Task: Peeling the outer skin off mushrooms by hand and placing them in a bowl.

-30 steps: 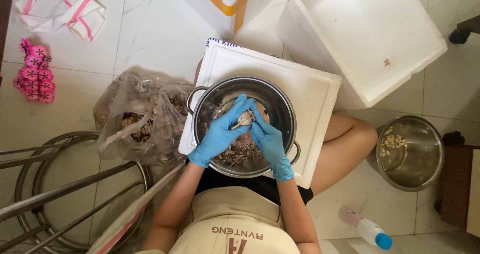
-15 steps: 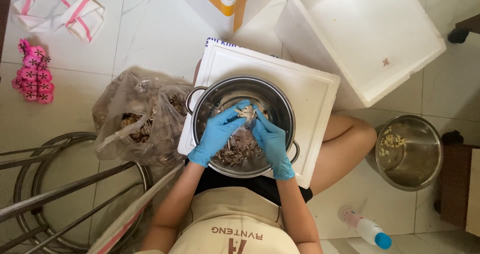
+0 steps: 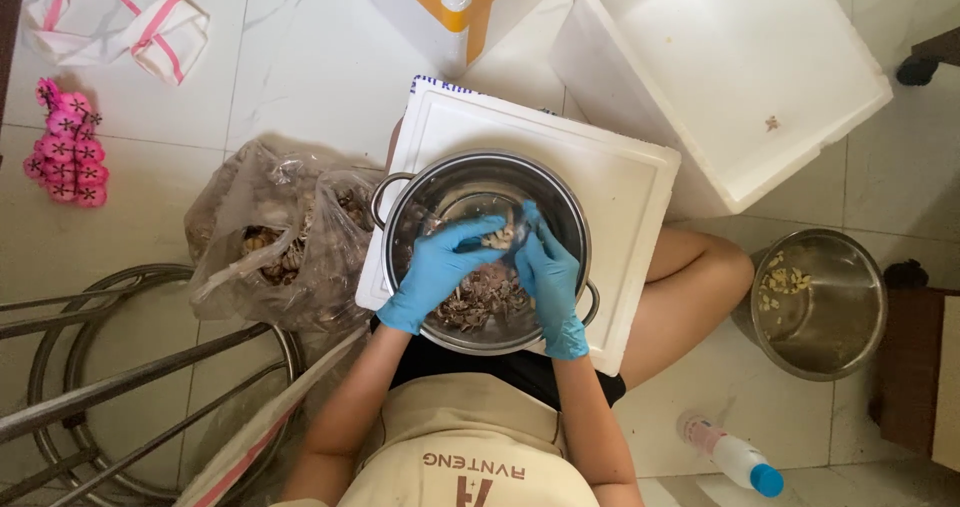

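1. An open white foam box [image 3: 730, 77] is standing on the tiled floor, ahead of you and to your right.
2. A white foam lid [image 3: 620, 182] is resting on your lap and serving as a tray.
3. A clear plastic bag [image 3: 275, 242] holding brownish scraps is lying just beside the lid, on your left.
4. A steel pot [image 3: 480, 177] is sitting on the lid, with a heap of small brownish pieces [image 3: 480, 302] in its bottom.
5. A smaller steel bowl [image 3: 820, 302] is standing on the floor at your right, well apart from the pot, with a few pale bits inside.
6. Your left hand [image 3: 440, 272], in a blue glove, is reaching into the pot with fingers curled.
7. Your right hand [image 3: 548, 277], also gloved, is meeting it above the heap.
8. Both hands are pinching one small pale piece [image 3: 497, 235] between the fingertips; it is perhaps a clove, but it is too small to tell.
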